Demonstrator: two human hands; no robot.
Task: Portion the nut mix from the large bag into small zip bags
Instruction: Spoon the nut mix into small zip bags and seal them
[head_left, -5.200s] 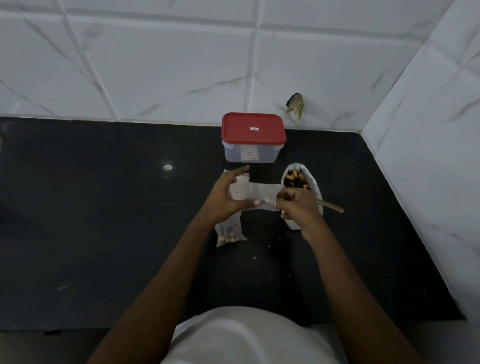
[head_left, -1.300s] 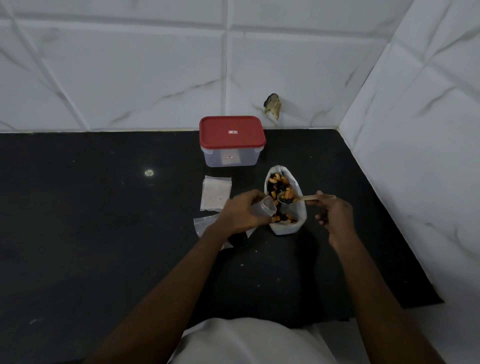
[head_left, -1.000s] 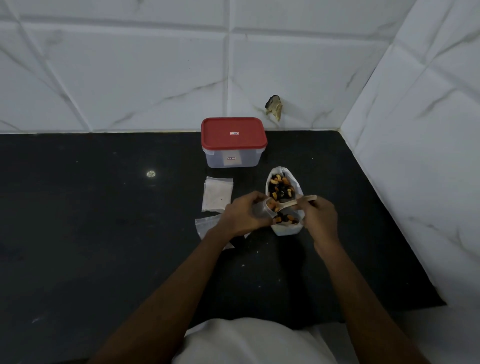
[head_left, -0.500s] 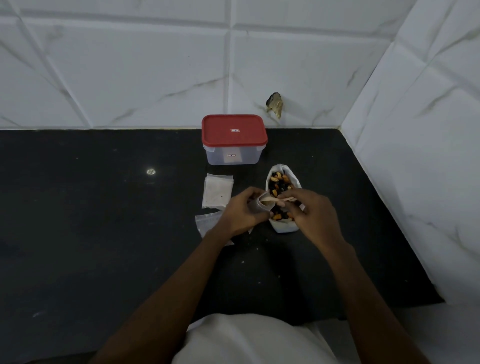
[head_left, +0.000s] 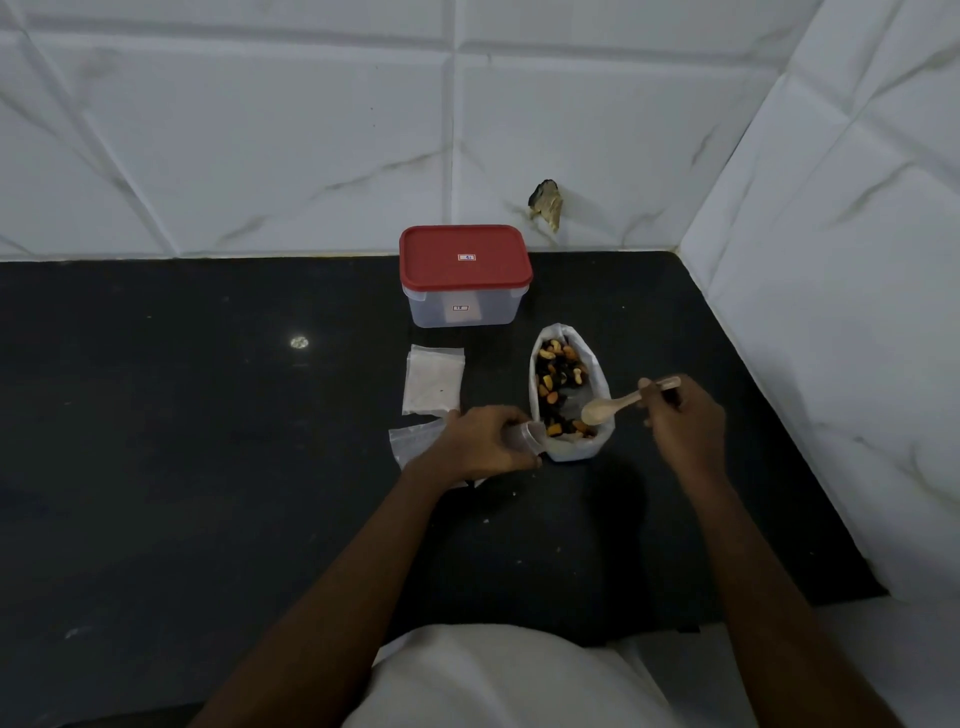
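Note:
The large white bag of nut mix (head_left: 569, 444) stands open on the black counter, with cashews and dark pieces showing inside. My left hand (head_left: 485, 444) grips a small clear zip bag (head_left: 527, 435) with its mouth held open just left of the large bag. My right hand (head_left: 683, 421) pinches the handle of a wooden spoon (head_left: 615, 406); the spoon's bowl hangs over the near end of the large bag and looks empty. Another small zip bag (head_left: 415, 441) lies flat under my left wrist. A stack of small zip bags (head_left: 434, 380) lies behind it.
A clear plastic box with a red lid (head_left: 465, 275) stands against the tiled back wall (head_left: 311, 145). A second tiled wall (head_left: 841, 312) closes the counter on the right. Small crumbs dot the black counter (head_left: 182, 441) near me.
My right hand has drawn the spoon back to the right, away from the small bag's mouth and over the large bag. My left hand holds the small bag in about the same place.

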